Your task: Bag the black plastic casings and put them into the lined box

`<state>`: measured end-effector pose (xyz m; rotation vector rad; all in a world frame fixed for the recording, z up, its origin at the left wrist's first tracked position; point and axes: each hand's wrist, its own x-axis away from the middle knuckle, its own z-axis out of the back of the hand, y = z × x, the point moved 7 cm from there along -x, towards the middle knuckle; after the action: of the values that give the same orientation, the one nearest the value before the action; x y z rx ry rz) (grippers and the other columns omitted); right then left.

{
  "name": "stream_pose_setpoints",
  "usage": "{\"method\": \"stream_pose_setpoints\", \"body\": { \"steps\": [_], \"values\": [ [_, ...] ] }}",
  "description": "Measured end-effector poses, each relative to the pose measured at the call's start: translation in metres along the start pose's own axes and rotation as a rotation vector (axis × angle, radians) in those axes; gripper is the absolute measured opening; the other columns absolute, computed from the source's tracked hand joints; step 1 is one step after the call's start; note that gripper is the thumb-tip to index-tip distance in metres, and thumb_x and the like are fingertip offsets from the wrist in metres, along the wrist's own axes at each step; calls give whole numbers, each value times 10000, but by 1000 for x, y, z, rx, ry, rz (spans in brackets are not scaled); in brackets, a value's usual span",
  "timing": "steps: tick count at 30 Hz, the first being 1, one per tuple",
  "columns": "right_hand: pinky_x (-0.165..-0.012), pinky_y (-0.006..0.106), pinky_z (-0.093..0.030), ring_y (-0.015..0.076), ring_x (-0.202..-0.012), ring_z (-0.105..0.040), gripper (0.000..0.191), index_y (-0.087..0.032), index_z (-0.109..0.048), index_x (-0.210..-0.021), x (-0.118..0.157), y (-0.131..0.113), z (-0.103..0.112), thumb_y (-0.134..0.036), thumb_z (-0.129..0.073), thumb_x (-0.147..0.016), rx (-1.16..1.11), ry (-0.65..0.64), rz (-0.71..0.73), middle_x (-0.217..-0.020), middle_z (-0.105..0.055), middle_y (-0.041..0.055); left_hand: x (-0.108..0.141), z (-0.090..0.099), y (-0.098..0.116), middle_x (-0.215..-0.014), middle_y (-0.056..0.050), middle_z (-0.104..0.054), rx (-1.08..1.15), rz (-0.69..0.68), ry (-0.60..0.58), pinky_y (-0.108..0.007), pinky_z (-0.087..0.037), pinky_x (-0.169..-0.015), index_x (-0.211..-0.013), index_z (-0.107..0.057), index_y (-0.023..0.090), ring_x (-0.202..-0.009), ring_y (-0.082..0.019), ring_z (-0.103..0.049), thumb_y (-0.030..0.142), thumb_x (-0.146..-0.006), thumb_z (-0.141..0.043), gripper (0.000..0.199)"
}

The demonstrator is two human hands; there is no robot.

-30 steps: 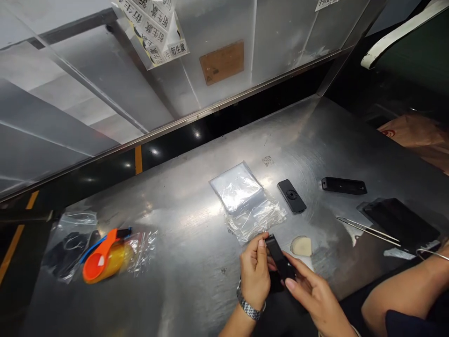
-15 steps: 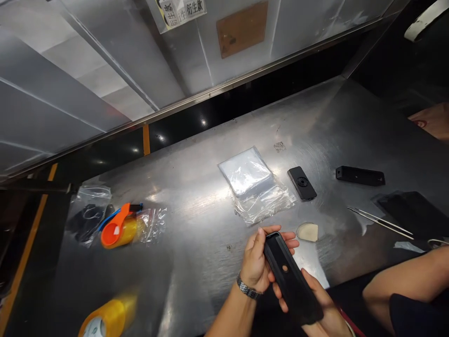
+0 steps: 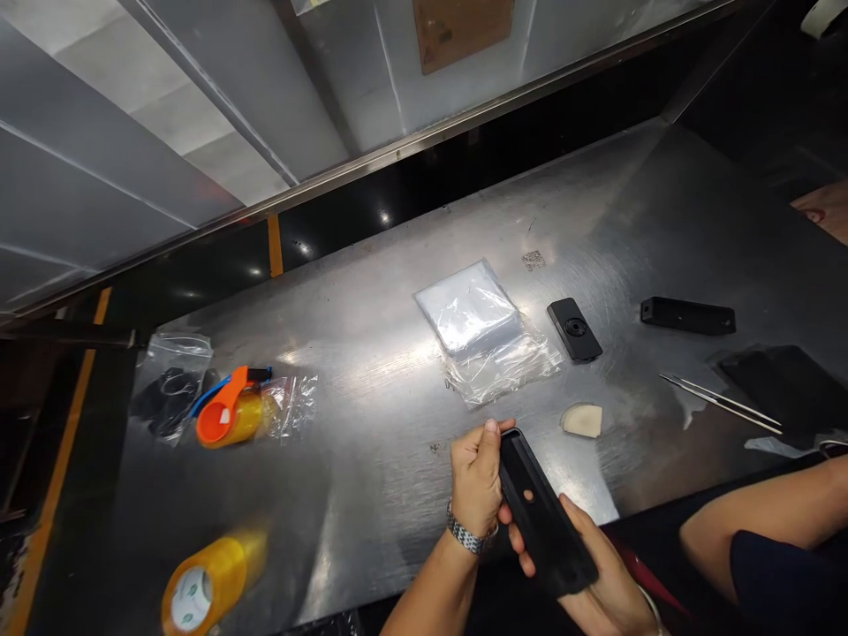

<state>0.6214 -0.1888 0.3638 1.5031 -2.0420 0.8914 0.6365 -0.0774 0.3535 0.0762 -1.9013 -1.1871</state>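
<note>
A long black hollow case (image 3: pixel 547 521) with a round hole through its floor is held tilted over the table's near edge. My left hand (image 3: pixel 478 477), with a metal watch on its wrist, grips the upper end, thumb along the rim. Around the lower end curls my right hand (image 3: pixel 606 574), its fingers partly hidden beneath. Past the case lies a small beige pad with one rounded side (image 3: pixel 583 420). Beyond that rest a flat black device with a round dial (image 3: pixel 574 329) and a second black hollow case (image 3: pixel 687 315).
Clear plastic bags (image 3: pixel 487 331) lie mid-table. Tweezers (image 3: pixel 722 402) sit at right beside a dark bag (image 3: pixel 785 384). At left are an orange tape dispenser (image 3: pixel 222 415), a bag of black parts (image 3: pixel 173 389) and a yellow tape roll (image 3: pixel 205 587). Another person's arm (image 3: pixel 761 512) reaches in at right.
The left hand's fingers, spread past the case's far side before, have drawn in around its upper end. The case has shifted slightly left. The view has tipped down a little.
</note>
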Motion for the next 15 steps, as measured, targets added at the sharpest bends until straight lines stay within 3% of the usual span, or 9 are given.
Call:
{"method": "stream_pose_setpoints", "body": {
  "steps": [4,6,9,11,13,15],
  "values": [
    [-661,317,-493,194,-779,-617,358,-180,-644,-982,-6,3,12,-442,-437,-855,144,55,40,-922,-668,93,-7,19,5,-605,-50,-632,-282,-186,97,-282,-460,-607,-810,-699,113,-625,-175,-584,514,-802,-428,484],
    [-738,357,-490,211,-864,-602,332,-216,-583,-1086,-13,3,19,-414,-476,-843,367,109,126,-1024,-633,82,-8,28,1,-748,-79,-670,-303,-194,123,-308,-476,-657,-920,-674,122,-724,-201,-603,516,-811,-405,489],
    [-928,408,-402,242,-1080,-503,435,-255,-480,-1208,-20,-4,17,-364,-561,-795,828,198,393,-1196,-533,73,-7,32,-10,-1043,-117,-638,-197,-133,20,-334,-476,-787,-1182,-520,152,-927,-218,-591,494,-810,-432,513],
    [-1000,408,-337,247,-1174,-420,489,-263,-442,-1251,-27,-8,6,-349,-566,-786,1104,153,526,-1257,-480,67,-5,36,-16,-1168,-125,-575,-129,-106,-12,-332,-441,-877,-1235,-447,167,-1046,-219,-546,461,-796,-485,530],
    [-999,401,-344,242,-1182,-409,470,-268,-437,-1259,-37,-20,-1,-354,-522,-805,1309,93,587,-1259,-473,65,-7,51,-18,-1192,-128,-551,-118,-111,69,-337,-422,-906,-1245,-398,173,-1078,-215,-527,442,-799,-489,529],
    [-968,402,-369,241,-1142,-438,410,-250,-472,-1221,-48,-59,8,-368,-457,-829,1446,233,683,-1215,-498,77,-13,73,-14,-1156,-126,-557,-265,-166,213,-363,-421,-895,-1219,-394,170,-1054,-221,-532,445,-796,-482,512]
  ]
}}
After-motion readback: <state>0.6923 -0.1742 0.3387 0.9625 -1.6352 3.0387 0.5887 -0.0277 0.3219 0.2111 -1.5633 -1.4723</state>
